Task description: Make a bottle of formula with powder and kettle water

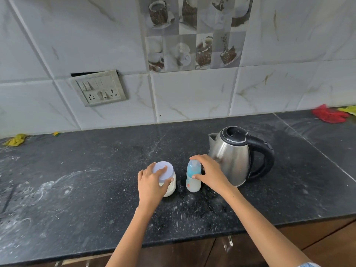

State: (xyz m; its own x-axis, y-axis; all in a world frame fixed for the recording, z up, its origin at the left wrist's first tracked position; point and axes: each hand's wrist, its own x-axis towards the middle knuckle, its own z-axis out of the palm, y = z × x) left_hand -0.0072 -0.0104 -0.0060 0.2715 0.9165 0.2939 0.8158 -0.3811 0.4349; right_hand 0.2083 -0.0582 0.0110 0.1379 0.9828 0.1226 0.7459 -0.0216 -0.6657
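A small jar of white powder (170, 186) with a pale lilac lid (163, 169) stands on the black counter (96, 170). My left hand (152, 182) grips the jar around its lid, thumb on the near side. Just to its right a baby bottle (193, 180) with a blue cap stands upright with whitish liquid in its lower part. My right hand (209, 172) curls round the bottle's cap from the right, thumb on its front. A steel kettle (235, 157) with a black handle and lid stands right behind that hand.
A switch and socket panel (99, 87) sits on the tiled wall. A red cloth (327, 114) lies at the far right, a yellow cloth (16, 139) at the far left. White powder smears mark the counter's left side. Cabinet doors run below the front edge.
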